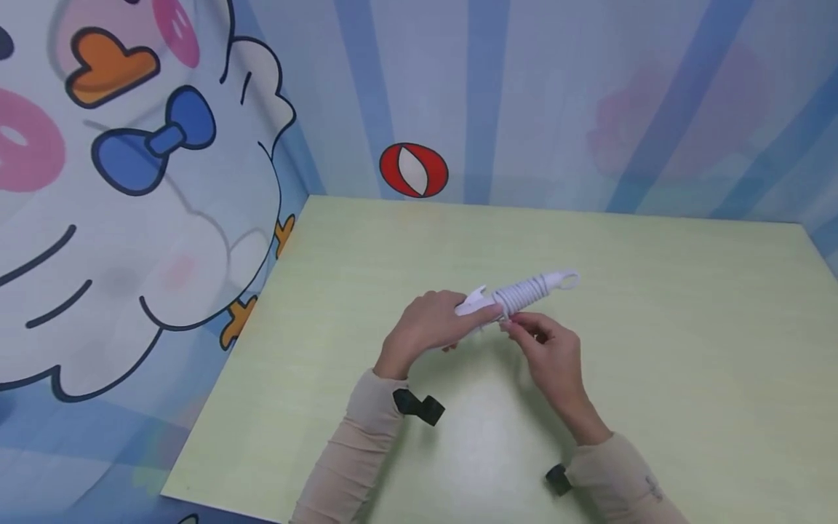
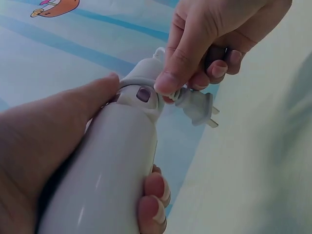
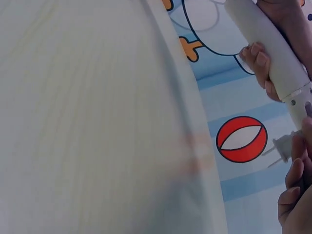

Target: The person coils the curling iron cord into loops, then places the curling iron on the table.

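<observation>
A white tube-shaped electrical appliance (image 2: pixel 105 161) is held aloft over the table, tilted up to the right in the head view. My left hand (image 1: pixel 432 319) grips its body, the thumb lying along it toward the wound cord. White cord (image 1: pixel 521 293) is coiled in several turns round the narrower end, which finishes in a small loop (image 1: pixel 570 279). My right hand (image 1: pixel 553 353) pinches the cord close to the two-pin plug (image 2: pixel 196 107), thumb against forefinger, beside the left thumb. Dark button (image 2: pixel 143 94) shows near the neck. The appliance's exact kind is unclear.
A pale yellow-green table (image 1: pixel 687 342) lies beneath both hands. Behind it stands a blue striped wall (image 1: pixel 550 109) with a printed red ball (image 1: pixel 414 170). A large cartoon bird (image 1: pixel 131 240) covers the left wall.
</observation>
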Tool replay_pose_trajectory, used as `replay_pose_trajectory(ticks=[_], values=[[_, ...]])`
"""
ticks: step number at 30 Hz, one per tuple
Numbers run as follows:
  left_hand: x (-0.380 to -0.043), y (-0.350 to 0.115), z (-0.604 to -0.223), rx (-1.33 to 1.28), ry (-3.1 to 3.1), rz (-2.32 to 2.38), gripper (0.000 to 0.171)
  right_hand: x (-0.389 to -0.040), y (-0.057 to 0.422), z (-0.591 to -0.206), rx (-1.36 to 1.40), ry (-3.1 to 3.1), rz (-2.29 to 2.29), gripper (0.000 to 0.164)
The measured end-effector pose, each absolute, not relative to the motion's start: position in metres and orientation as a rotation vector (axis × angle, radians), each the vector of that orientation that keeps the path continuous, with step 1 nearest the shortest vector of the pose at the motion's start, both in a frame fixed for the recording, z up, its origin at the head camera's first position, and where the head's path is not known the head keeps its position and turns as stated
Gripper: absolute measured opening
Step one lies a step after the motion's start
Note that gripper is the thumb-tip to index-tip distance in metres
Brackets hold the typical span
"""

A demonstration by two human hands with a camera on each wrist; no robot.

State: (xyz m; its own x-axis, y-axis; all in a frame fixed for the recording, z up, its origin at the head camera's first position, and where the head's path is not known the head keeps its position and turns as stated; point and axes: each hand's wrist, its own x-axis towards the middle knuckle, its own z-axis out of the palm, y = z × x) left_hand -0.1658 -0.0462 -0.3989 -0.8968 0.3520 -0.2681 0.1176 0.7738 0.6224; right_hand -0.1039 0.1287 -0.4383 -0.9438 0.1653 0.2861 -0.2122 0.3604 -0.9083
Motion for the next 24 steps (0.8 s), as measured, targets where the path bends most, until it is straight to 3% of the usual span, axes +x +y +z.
replay_pose_trajectory(ticks=[10,17,24], values=[[-0.168,-0.047,-0.399,0.44,2.637,0.799,0.065,-0.106,0.138,-0.441,0.16,-2.308,1.673,0.014],[-0.17,-0.044,-0.399,0.548,2.69,0.641,0.062,-0.112,0.152,-0.462,0.208,-2.311,1.601,0.024],[-0.169,-0.044,-0.397,0.622,2.753,0.595,0.061,-0.121,0.161,-0.48,0.313,-2.326,1.39,0.012]])
